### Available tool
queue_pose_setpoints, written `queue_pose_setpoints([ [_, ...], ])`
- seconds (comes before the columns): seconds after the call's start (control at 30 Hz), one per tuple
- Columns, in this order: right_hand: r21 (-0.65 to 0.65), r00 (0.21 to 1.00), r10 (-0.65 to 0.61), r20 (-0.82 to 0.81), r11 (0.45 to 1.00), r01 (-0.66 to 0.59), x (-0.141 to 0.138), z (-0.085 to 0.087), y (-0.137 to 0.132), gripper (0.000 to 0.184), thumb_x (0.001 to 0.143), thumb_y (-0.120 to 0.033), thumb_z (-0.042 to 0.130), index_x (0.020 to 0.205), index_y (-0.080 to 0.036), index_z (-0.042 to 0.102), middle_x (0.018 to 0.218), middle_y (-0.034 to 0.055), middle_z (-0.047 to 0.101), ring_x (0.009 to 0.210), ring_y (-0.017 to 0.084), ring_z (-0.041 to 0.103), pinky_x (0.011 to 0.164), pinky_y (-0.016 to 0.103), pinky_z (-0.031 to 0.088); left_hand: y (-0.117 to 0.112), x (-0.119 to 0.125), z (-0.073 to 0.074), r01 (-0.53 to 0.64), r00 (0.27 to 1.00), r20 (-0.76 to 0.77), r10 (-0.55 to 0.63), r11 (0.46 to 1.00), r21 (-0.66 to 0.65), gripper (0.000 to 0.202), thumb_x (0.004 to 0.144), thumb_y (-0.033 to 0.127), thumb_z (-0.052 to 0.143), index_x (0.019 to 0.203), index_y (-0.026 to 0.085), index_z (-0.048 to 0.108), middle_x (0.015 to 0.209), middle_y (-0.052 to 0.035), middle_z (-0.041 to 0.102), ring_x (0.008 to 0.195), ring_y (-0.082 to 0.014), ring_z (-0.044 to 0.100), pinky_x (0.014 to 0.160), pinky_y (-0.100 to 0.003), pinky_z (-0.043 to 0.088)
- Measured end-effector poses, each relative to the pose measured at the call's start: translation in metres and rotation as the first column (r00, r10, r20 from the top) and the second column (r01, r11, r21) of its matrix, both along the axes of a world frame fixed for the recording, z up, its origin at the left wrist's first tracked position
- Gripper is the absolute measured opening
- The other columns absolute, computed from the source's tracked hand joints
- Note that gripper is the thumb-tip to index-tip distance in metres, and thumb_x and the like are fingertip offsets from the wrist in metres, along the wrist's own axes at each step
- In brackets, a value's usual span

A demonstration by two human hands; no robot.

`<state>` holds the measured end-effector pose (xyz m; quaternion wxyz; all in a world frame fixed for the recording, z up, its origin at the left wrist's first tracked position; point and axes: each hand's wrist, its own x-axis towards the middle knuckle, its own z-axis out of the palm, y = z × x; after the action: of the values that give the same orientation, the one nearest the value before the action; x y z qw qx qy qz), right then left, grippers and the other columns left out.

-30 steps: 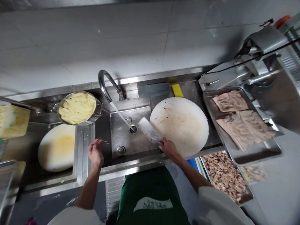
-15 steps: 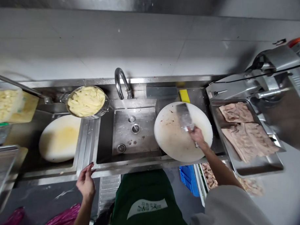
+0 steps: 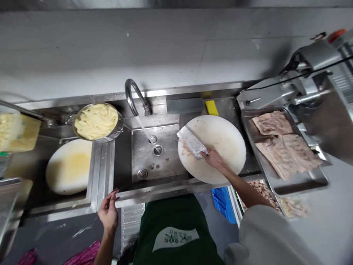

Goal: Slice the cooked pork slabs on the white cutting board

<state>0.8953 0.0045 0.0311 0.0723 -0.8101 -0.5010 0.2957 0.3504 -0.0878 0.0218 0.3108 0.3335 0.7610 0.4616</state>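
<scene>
Apron in dark green shows nearest, below and between two hands held well apart. Left hand is free, its fingers loosely bent, at the front rim of a steel sink; whether it touches the rim is unclear. Right hand is wrapped around the handle of a cleaver. The blade slants away to that hand's left, over the left part of a round white cutting board, with pinkish scraps beside it. Below the right forearm is a blue crate; the forearm partly hides a tray of chopped pieces.

Beyond the left hand, to its left, a second white board sits in another basin. Right of the right hand, a metal tray holds slabs of pale meat.

Farther off, between the hands, a curved tap runs water into the sink. A pot of pale yellow pieces stands beyond the left hand, and a yellow sponge lies past the right hand's board.
</scene>
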Motion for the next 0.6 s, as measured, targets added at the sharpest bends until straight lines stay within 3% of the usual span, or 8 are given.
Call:
queue_pose_setpoints([
  [0.17, -0.041, 0.973, -0.191, 0.129, 0.979, 0.198, 0.071, 0.032, -0.025, 0.049, 0.099, -0.043, 0.041, 0.118, -0.005, 0.067, 0.095, 0.0207, 0.075, 0.087, 0.025, 0.070, 0.070, 0.029, 0.048, -0.006, -0.002, 0.010, -0.016, 0.999, -0.037, 0.016, 1.000, 0.015, 0.040, 0.079, 0.051, 0.069, 0.099, 0.016, 0.070, 0.108, -0.0077, 0.073, 0.101, -0.0241, 0.069, 0.093, -0.043, 0.059],
  [0.23, -0.059, 0.967, -0.211, 0.144, 0.973, 0.222, 0.069, 0.037, -0.037, 0.050, 0.100, -0.041, 0.039, 0.119, -0.003, 0.065, 0.095, 0.0226, 0.074, 0.086, 0.026, 0.070, 0.069, 0.030, 0.048, -0.011, -0.002, 0.015, -0.030, 0.999, -0.042, 0.031, 0.999, 0.023, 0.040, 0.080, 0.051, 0.068, 0.099, 0.016, 0.069, 0.107, -0.0081, 0.073, 0.100, -0.0243, 0.070, 0.092, -0.043, 0.059],
  [0.3, -0.077, 0.979, -0.175, 0.102, 0.980, 0.183, 0.028, 0.032, -0.044, 0.047, 0.099, -0.045, 0.043, 0.118, -0.008, 0.067, 0.099, 0.0186, 0.075, 0.089, 0.024, 0.070, 0.072, 0.028, 0.049, -0.009, 0.001, 0.017, -0.022, 0.999, -0.042, 0.023, 0.999, 0.026, 0.039, 0.080, 0.051, 0.068, 0.096, 0.015, 0.068, 0.106, -0.0084, 0.073, 0.100, -0.0247, 0.070, 0.089, -0.042, 0.060],
  [0.37, -0.120, 0.996, -0.077, 0.034, 0.989, 0.081, -0.038, 0.022, -0.040, 0.049, 0.099, -0.046, 0.043, 0.114, -0.006, 0.067, 0.103, 0.0227, 0.073, 0.097, 0.028, 0.069, 0.079, 0.031, 0.048, 0.001, 0.008, 0.018, 0.014, 0.999, -0.042, -0.012, 0.999, 0.041, 0.037, 0.081, 0.050, 0.066, 0.094, 0.016, 0.067, 0.105, -0.0084, 0.072, 0.101, -0.0248, 0.069, 0.087, -0.041, 0.061],
  [0.47, -0.085, 0.995, 0.021, -0.099, 0.996, -0.029, -0.129, 0.008, -0.009, 0.043, 0.094, -0.050, 0.055, 0.108, -0.012, 0.068, 0.106, 0.0183, 0.073, 0.104, 0.027, 0.067, 0.086, 0.029, 0.046, 0.020, 0.018, 0.022, 0.118, 0.993, -0.032, -0.115, 0.989, 0.086, 0.033, 0.082, 0.048, 0.065, 0.095, 0.017, 0.067, 0.110, -0.0079, 0.071, 0.105, -0.0239, 0.068, 0.087, -0.039, 0.060],
  [0.6, -0.006, 0.969, 0.061, -0.239, 0.998, -0.064, -0.184, 0.000, 0.036, 0.044, 0.096, -0.052, 0.049, 0.108, -0.014, 0.067, 0.099, 0.0142, 0.074, 0.097, 0.024, 0.068, 0.080, 0.026, 0.047, 0.022, 0.016, 0.037, 0.157, 0.986, -0.067, -0.150, 0.980, 0.123, 0.034, 0.085, 0.049, 0.062, 0.098, 0.018, 0.067, 0.115, -0.0088, 0.070, 0.109, -0.0242, 0.067, 0.090, -0.039, 0.059],
])
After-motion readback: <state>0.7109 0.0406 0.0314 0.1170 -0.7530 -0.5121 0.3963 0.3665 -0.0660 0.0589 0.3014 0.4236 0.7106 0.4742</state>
